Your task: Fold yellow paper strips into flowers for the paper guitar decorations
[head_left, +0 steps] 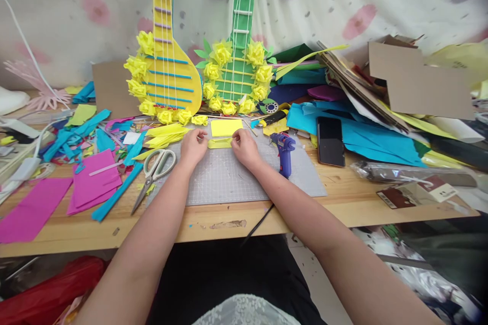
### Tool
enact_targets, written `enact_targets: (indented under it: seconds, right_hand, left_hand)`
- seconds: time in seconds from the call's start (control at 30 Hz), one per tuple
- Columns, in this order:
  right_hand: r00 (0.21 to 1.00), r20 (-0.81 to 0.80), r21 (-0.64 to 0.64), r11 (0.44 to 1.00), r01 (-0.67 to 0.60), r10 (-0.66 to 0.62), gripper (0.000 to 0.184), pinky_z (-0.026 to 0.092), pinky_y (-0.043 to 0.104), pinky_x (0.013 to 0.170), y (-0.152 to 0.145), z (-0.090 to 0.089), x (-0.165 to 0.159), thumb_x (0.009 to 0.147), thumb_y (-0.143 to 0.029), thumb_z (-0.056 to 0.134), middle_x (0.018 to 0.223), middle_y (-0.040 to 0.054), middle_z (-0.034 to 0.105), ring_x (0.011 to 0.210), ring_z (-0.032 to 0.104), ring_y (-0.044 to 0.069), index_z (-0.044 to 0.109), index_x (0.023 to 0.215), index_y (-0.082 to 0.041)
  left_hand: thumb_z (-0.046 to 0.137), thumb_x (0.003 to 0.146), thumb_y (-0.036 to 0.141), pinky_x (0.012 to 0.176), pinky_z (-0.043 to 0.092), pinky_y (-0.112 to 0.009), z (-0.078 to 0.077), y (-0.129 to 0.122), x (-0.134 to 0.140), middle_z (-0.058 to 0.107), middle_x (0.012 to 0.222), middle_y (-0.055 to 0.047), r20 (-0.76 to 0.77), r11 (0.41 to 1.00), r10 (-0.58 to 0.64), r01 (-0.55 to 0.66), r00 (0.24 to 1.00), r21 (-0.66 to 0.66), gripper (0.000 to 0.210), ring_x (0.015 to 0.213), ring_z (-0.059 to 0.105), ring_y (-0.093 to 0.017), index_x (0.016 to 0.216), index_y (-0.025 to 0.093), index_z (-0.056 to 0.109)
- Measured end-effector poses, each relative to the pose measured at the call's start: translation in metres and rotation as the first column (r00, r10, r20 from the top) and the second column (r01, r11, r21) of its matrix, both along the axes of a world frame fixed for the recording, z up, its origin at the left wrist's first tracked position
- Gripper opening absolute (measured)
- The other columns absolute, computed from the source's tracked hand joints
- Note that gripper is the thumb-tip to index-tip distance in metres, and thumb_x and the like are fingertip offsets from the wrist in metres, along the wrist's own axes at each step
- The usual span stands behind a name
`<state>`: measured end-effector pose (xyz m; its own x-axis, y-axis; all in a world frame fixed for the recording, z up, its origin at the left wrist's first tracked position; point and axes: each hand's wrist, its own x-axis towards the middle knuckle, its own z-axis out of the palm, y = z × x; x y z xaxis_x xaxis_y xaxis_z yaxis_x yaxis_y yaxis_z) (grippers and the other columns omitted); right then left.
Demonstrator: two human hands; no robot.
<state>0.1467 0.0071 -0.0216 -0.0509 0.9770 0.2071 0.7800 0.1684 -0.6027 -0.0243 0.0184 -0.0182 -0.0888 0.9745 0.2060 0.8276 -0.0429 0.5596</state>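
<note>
A short yellow crepe paper strip (220, 143) stretches between my two hands just above the grey cutting mat (221, 183). My left hand (193, 146) pinches its left end with curled fingers. At the other end, my right hand (244, 147) has its fingertips closed on the strip. Right behind it lies a yellow paper rectangle (226, 127). Loose yellow strips (168, 134) are heaped beside my left hand, with scissors (154, 168) in front of them. To the right of my right hand, a blue glue gun (284, 155) rests on the mat.
Upright at the back stand a yellow paper lute (175, 73) and a green paper banjo (241, 56), both trimmed with yellow flowers. A phone (331, 141) lies on blue paper at right, near stacked cardboard (419, 78). Pink sheets (95, 177) and blue scraps cover the left side.
</note>
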Motion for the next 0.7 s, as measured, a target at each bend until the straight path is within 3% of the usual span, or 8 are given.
enact_targets:
  seconds: [0.13,0.23,0.47,0.6,0.7]
  right_hand:
    - [0.998,0.045,0.004,0.999,0.054,-0.054,0.024,0.041,0.031,0.078,0.004,0.001,0.0,0.085,-0.031,0.042,0.101,0.0078,0.056,0.093,0.052,0.019,0.056,0.1,-0.018]
    - [0.993,0.113,-0.004,1.0,0.029,-0.028,0.023,0.04,0.032,0.081,0.004,0.002,-0.002,0.084,-0.033,0.048,0.103,0.0085,0.056,0.098,0.051,0.021,0.059,0.098,-0.019]
    - [0.993,0.121,-0.009,1.0,-0.001,0.002,0.02,0.041,0.031,0.082,0.003,-0.002,-0.002,0.08,-0.029,0.051,0.101,0.0075,0.056,0.096,0.051,0.02,0.061,0.094,-0.019]
    - [0.994,0.106,0.005,1.0,-0.01,0.009,0.015,0.04,0.03,0.079,0.003,-0.002,-0.001,0.079,-0.025,0.049,0.097,0.0061,0.057,0.094,0.051,0.019,0.059,0.088,-0.02]
    - [0.996,0.082,0.014,1.0,-0.018,0.017,0.017,0.04,0.03,0.077,0.001,0.0,-0.001,0.079,-0.024,0.049,0.094,0.0051,0.059,0.09,0.052,0.018,0.057,0.094,-0.02]
  left_hand:
    - [0.053,0.078,0.04,0.091,0.038,-0.037,0.0,0.002,0.011,0.063,0.097,-0.007,-0.097,0.999,0.028,-0.032,0.995,-0.037,0.024,0.099,0.052,-0.023,0.088,0.022,0.065]
    - [0.059,0.074,0.04,0.093,0.036,-0.038,0.001,0.0,0.015,0.061,0.103,-0.008,-0.134,0.998,0.022,-0.028,0.991,-0.047,0.023,0.107,0.049,-0.025,0.086,0.022,0.065]
    - [0.059,0.075,0.033,0.092,0.036,-0.039,0.002,-0.003,0.012,0.063,0.102,-0.004,-0.086,0.995,-0.075,0.069,0.993,-0.073,0.019,0.099,0.052,-0.022,0.09,0.023,0.064]
    - [0.058,0.076,0.032,0.09,0.036,-0.039,0.002,-0.003,0.012,0.064,0.098,-0.005,-0.102,0.993,-0.087,0.077,0.991,-0.092,0.015,0.097,0.052,-0.022,0.085,0.023,0.065]
    - [0.052,0.079,0.031,0.089,0.037,-0.038,0.002,-0.003,0.012,0.064,0.098,-0.005,-0.107,0.993,-0.087,0.077,0.991,-0.094,0.016,0.095,0.053,-0.021,0.085,0.022,0.063]
